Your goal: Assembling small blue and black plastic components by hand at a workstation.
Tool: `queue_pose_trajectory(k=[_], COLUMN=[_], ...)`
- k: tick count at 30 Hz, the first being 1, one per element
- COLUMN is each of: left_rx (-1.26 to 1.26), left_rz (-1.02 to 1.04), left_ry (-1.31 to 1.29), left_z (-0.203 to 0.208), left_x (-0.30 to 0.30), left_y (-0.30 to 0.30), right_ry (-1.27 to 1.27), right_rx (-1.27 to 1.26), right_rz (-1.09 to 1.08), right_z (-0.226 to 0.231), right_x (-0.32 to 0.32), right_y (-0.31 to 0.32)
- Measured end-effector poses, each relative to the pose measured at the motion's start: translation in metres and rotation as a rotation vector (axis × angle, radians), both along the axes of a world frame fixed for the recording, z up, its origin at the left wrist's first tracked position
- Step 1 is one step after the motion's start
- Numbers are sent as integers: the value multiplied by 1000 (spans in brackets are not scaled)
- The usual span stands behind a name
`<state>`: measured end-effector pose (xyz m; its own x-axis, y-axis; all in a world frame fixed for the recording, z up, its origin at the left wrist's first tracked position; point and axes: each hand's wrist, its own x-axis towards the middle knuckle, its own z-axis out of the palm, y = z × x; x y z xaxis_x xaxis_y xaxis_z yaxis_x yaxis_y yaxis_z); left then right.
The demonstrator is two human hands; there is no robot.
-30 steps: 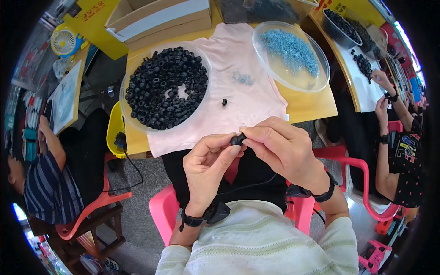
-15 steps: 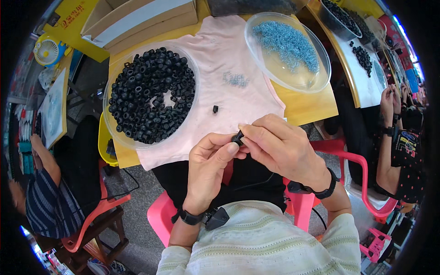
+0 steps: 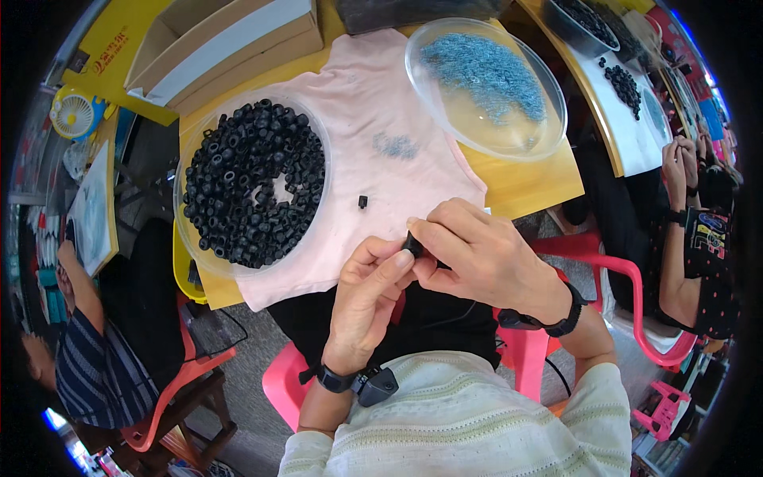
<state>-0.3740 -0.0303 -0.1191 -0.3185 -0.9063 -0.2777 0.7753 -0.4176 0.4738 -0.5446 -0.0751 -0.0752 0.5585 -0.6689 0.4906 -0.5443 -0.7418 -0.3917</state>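
Grip: one black piece (image 3: 412,244) is pinched tightly between thumb and finger of both the left hand (image 3: 367,298) and the right hand (image 3: 486,256).
Black piece: it is held near the lower edge of the pink cloth (image 3: 373,87); its long axis is mostly covered by fingers and cannot be told.
Loose piece (image 3: 362,202): it is found on the cloth, at 10 o'clock from the grip, apart; the left hand is nearer.
Blue bits (image 3: 395,145): they are scattered on the cloth at 12 o'clock.
Writing: red characters are printed on the yellow board (image 3: 103,79), at far 10 o'clock; none can be seen on the held piece.
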Motion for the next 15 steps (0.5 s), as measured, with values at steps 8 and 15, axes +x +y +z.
queue_pose_trajectory(k=[8, 15], left_rx=[-3, -32], left_rz=[-26, 116], left_ry=[-79, -381], left_z=[-12, 0], left_x=[-2, -14], left_y=[-6, -9], right_ry=[-6, -52], right_rx=[0, 96], right_rz=[92, 86], right_z=[-11, -18], right_x=[-4, -12], right_y=[-13, -20])
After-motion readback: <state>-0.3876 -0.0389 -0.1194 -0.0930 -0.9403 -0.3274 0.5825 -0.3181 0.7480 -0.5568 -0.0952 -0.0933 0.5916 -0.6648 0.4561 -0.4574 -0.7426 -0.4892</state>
